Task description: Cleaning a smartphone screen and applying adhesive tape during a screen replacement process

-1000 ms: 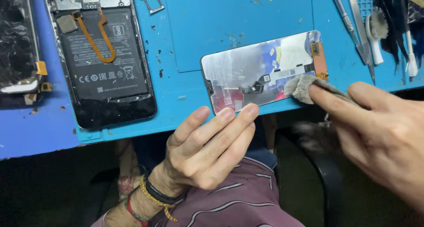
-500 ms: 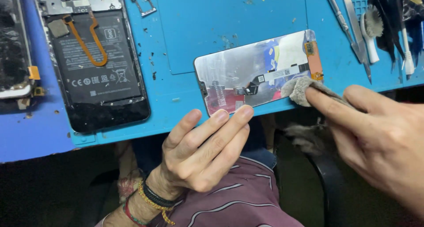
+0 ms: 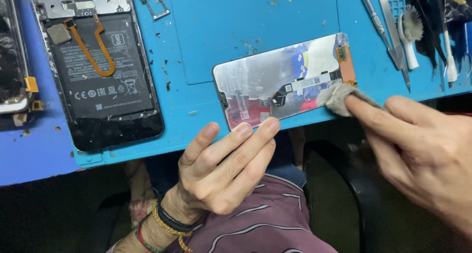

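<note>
While my left hand [image 3: 223, 172] steadies the screen panel [image 3: 285, 81] with flat, empty fingers, my right hand [image 3: 418, 145], its grip pinching a grey cloth [image 3: 337, 95], should wipe lightly, sparing the flex cable [image 3: 307, 83].

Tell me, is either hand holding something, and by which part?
The right hand pinches a grey cloth by its near end against the screen panel. The left hand steadies the panel's near edge with its fingertips.
</note>
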